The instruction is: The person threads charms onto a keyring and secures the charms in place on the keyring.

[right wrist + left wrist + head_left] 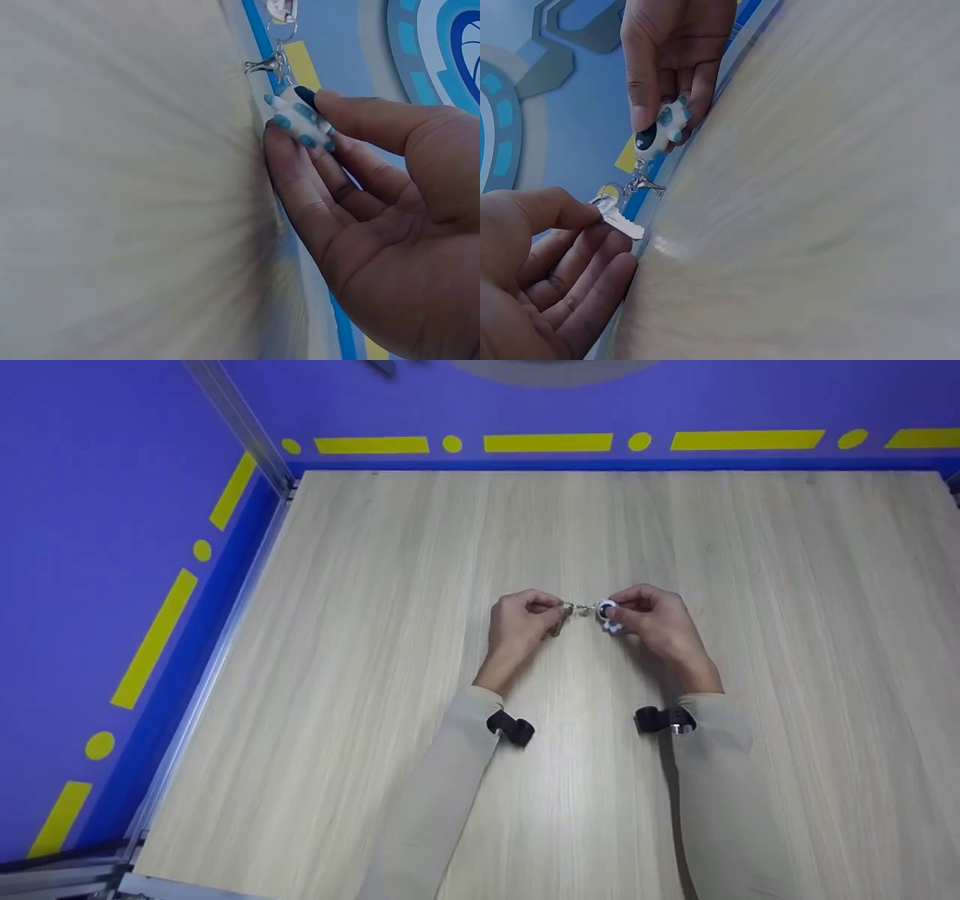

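Over the middle of the table, my left hand pinches a silver key between thumb and fingers, its toothed blade sticking out past the fingertips. My right hand holds a small white figurine charm with blue knobs and a dark, glossy round face. Between the hands runs a metal key ring with a short chain. From that chain hangs a small silver pendant. In the right wrist view the charm's blue knobs face the camera, and the thumb presses on its dark part.
A pale wood-grain tabletop lies under both hands. Blue panels with yellow dashes stand along its back and left sides, joined by a metal corner post. Black straps with small cameras sit on both wrists.
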Tool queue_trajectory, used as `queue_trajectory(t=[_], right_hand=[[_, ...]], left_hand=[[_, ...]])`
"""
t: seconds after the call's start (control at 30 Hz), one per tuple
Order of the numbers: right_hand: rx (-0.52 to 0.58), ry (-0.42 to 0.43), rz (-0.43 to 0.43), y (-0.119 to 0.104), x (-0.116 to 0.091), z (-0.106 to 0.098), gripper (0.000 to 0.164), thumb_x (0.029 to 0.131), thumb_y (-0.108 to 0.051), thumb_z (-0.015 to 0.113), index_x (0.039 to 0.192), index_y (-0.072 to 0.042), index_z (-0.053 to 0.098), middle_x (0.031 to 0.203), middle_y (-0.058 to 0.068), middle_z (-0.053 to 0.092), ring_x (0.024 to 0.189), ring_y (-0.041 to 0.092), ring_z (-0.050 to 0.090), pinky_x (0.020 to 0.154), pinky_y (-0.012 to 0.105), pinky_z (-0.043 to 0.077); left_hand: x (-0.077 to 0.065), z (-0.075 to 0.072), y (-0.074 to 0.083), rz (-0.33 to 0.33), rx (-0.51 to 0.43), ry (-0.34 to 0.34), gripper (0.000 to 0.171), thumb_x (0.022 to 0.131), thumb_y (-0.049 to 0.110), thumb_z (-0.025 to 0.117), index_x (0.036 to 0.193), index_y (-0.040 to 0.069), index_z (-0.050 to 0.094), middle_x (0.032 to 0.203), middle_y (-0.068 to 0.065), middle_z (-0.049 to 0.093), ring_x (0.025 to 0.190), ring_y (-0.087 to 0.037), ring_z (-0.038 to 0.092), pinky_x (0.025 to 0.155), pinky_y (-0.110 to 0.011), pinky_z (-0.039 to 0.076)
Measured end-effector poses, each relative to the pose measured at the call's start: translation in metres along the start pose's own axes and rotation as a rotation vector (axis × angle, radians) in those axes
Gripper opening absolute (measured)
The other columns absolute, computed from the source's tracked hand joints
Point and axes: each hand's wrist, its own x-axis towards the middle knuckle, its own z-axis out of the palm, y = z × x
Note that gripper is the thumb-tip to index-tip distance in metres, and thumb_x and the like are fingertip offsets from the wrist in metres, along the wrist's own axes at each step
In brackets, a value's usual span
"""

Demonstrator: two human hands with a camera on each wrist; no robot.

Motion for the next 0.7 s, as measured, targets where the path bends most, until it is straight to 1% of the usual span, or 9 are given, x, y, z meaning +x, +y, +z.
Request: queue_trajectory(t=[0.07,0.23,0.3,0.37,0.5,0.63,0.7], right_hand=[[-0.06,-0.005,-0.013,0.001,0.0,0.0,0.024,0.102,-0.004,0.07,0.121,0.011,0.067,0.111,0.022,0.071,0.086,0.012,0.07,0.075,0.022,0.06],[-0.169,-0.009,-0.023,0.003,-0.001,-0.001,0.022,0.103,-0.008,0.072,0.119,0.007,0.07,0.107,0.02,0.073,0.08,0.015,0.068,0.064,0.021,0.056],[-0.194,-0.003,-0.021,0.004,0.0,-0.001,0.022,0.102,-0.008,0.072,0.118,0.007,0.07,0.107,0.02,0.072,0.079,0.016,0.067,0.063,0.021,0.055],[-0.22,0.008,-0.024,0.005,0.0,-0.001,0.022,0.101,-0.007,0.073,0.117,0.008,0.07,0.107,0.02,0.072,0.081,0.017,0.066,0.064,0.02,0.055],[-0.256,0.038,-0.024,0.008,0.002,-0.002,0.021,0.1,-0.005,0.073,0.116,0.008,0.07,0.106,0.02,0.071,0.086,0.019,0.064,0.067,0.017,0.054],[-0.254,0.057,-0.015,0.011,0.003,-0.002,0.021,0.1,-0.006,0.072,0.116,0.008,0.07,0.107,0.019,0.069,0.087,0.021,0.064,0.067,0.017,0.053],[-0.248,0.064,-0.013,0.013,0.004,-0.002,0.022,0.101,-0.006,0.071,0.117,0.008,0.07,0.107,0.02,0.069,0.086,0.021,0.064,0.067,0.018,0.054]], left_hand=[[0.0,-0.001,-0.001,-0.004,0.024,-0.003,0.004,0.091,0.003,0.081,0.091,0.007,0.082,0.075,0.003,0.074,0.06,-0.011,0.069,0.056,-0.024,0.059],[0.0,-0.003,-0.004,-0.059,-0.01,-0.022,0.001,0.091,0.001,0.08,0.092,0.001,0.08,0.077,-0.001,0.075,0.061,-0.014,0.073,0.06,-0.027,0.063],[0.001,-0.002,-0.005,-0.075,-0.02,-0.021,0.004,0.09,0.0,0.081,0.093,-0.001,0.079,0.078,-0.002,0.076,0.062,-0.015,0.073,0.06,-0.027,0.063],[0.002,-0.001,-0.006,-0.08,-0.002,-0.013,0.004,0.09,-0.001,0.081,0.094,-0.001,0.079,0.078,-0.001,0.076,0.06,-0.014,0.072,0.059,-0.026,0.062],[0.003,0.001,-0.007,-0.074,0.079,-0.003,0.005,0.091,0.001,0.079,0.097,0.002,0.08,0.076,0.003,0.074,0.055,-0.009,0.067,0.055,-0.023,0.06],[0.005,0.004,-0.008,-0.063,0.166,0.006,0.007,0.092,0.004,0.08,0.099,0.004,0.081,0.075,0.006,0.073,0.052,-0.006,0.064,0.051,-0.021,0.055],[0.005,0.004,-0.009,-0.059,0.216,0.014,0.007,0.091,0.006,0.08,0.098,0.006,0.081,0.075,0.007,0.073,0.053,-0.005,0.063,0.051,-0.019,0.052]])
